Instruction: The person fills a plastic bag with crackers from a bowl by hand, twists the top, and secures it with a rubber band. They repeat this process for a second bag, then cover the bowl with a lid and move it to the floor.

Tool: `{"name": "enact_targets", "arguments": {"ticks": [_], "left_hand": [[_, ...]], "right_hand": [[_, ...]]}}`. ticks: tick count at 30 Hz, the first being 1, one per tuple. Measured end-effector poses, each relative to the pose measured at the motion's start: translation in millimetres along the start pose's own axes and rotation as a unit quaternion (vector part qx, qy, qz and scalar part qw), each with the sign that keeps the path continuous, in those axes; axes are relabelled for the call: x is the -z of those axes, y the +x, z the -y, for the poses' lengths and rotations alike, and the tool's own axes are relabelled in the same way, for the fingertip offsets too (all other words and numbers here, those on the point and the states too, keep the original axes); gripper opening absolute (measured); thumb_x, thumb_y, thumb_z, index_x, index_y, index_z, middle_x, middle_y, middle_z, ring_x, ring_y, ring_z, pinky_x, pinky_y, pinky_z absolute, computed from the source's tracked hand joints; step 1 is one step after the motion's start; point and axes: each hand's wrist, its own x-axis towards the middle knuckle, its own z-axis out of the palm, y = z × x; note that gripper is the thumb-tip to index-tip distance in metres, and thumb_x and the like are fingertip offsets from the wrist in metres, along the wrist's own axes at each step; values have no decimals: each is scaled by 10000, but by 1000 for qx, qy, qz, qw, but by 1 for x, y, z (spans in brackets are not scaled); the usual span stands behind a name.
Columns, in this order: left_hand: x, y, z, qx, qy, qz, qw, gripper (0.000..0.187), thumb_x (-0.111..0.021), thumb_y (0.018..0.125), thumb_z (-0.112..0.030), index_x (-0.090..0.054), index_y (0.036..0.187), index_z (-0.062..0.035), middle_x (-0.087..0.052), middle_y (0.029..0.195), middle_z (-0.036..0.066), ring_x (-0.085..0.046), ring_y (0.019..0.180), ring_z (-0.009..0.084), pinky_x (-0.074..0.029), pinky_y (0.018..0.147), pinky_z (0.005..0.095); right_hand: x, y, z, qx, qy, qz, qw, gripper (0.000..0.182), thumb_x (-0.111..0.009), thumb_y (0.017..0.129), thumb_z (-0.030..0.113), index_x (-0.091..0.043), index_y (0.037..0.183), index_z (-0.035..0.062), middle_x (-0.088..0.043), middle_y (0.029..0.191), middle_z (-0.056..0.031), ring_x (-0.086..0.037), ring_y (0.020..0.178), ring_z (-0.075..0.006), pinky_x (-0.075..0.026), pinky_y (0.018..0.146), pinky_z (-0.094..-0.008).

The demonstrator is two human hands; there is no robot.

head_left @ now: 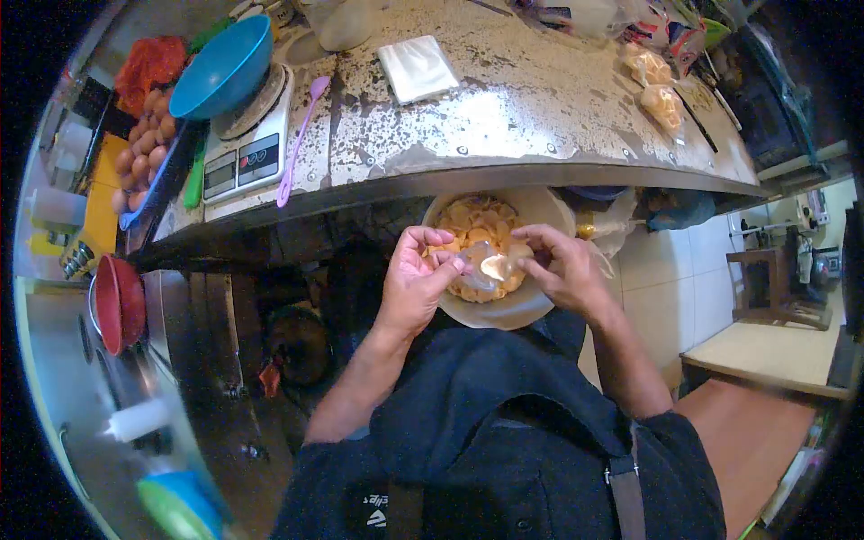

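A small clear plastic bag [479,281] is stretched between my hands, with a pale, shiny patch at its right side. My left hand [416,283] pinches the bag's left side between thumb and fingers. At the other side, the bent fingers of my right hand [560,268] close on its edge. Directly beneath is a wide pale tub [551,209] in front of my body, holding many thin orange-yellow chips [477,216]. The bag and my fingers cover part of the chips.
On the worn metal counter [387,135] lie a stack of clear bags [418,68], a pink spoon [302,144] and a kitchen scale [247,166] with a blue bowl [223,72]. Eggs [144,148] fill a tray at left. Filled bags [661,110] lie at right. The counter edge overhangs the tub.
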Motion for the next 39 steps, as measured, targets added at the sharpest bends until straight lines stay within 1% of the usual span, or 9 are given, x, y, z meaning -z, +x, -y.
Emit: {"name": "enact_targets", "arguments": {"ticks": [5, 6, 11, 17, 21, 23, 27, 32, 39], "left_hand": [[-2, -4, 1, 9, 3, -2, 1000, 329, -622, 830, 82, -425, 1056, -55, -462, 1103, 87, -629, 842, 153, -541, 794, 300], [-3, -4, 3, 12, 0, -1, 1000, 331, -622, 831, 82, -425, 1059, -53, -464, 1103, 86, -630, 841, 154, -541, 793, 299], [1, -8, 2, 16, 33, 1, 999, 335, -622, 832, 82, -423, 1069, -47, -470, 1100, 81, -631, 842, 154, -541, 792, 295], [-4, -7, 6, 6, 24, 8, 1000, 334, -622, 831, 84, -425, 1068, -46, -496, 1056, 71, -632, 832, 143, -543, 794, 291], [-5, -6, 5, 7, 13, 10, 1000, 337, -619, 831, 87, -423, 1071, -43, -501, 1043, 73, -638, 828, 146, -545, 800, 298], [-2, -9, 6, 10, 9, 9, 1000, 337, -619, 831, 86, -422, 1072, -42, -499, 1043, 75, -640, 830, 150, -546, 804, 302], [2, -7, 5, 7, 15, -2, 1000, 339, -621, 835, 79, -418, 1078, -42, -480, 1073, 86, -643, 835, 161, -547, 813, 308], [-2, -8, 2, 16, 6, 2, 1000, 337, -618, 839, 78, -416, 1081, -44, -466, 1105, 91, -637, 841, 162, -547, 811, 311], [-5, -3, -11, -19, 25, 7, 999, 349, -619, 824, 98, -421, 1073, -47, -475, 1096, 93, -627, 838, 155, -549, 800, 307]], "right_hand": [[-41, 5, -19, 84, 120, 3, 989, 264, -658, 862, 38, -592, 1118, 25, -641, 961, -41, -610, 895, -107, -497, 815, -256], [-51, 9, -21, -10, 253, 67, 965, 262, -641, 884, 31, -569, 1136, 24, -638, 1019, -46, -611, 922, -111, -501, 833, -259], [-55, 3, -21, -52, 287, 4, 957, 267, -629, 902, 44, -542, 1153, 22, -630, 1047, -48, -615, 934, -118, -510, 815, -263], [-43, 2, 1, -149, 574, -52, 804, 295, -600, 916, 63, -490, 1190, 61, -606, 1063, -81, -611, 1011, -187, -533, 920, -384], [-50, 5, -7, -116, 535, -98, 831, 311, -606, 914, 66, -483, 1200, 67, -608, 1056, -82, -614, 999, -188, -526, 921, -374], [-42, 5, -6, -104, 643, -127, 748, 322, -615, 906, 59, -482, 1199, 60, -605, 1062, -84, -613, 991, -186, -525, 911, -371], [-16, -1, -9, -87, 396, -88, 910, 323, -680, 860, 102, -560, 1149, 25, -618, 1083, -72, -604, 996, -162, -509, 875, -311], [-18, -6, 1, -24, 273, -15, 962, 375, -677, 845, -9, -527, 1187, 20, -657, 1030, -73, -629, 907, -121, -510, 790, -252], [-25, -1, 25, 147, 60, -39, 987, 394, -737, 815, 192, -568, 1140, 47, -656, 947, -147, -660, 729, -264, -517, 633, -360]]}}
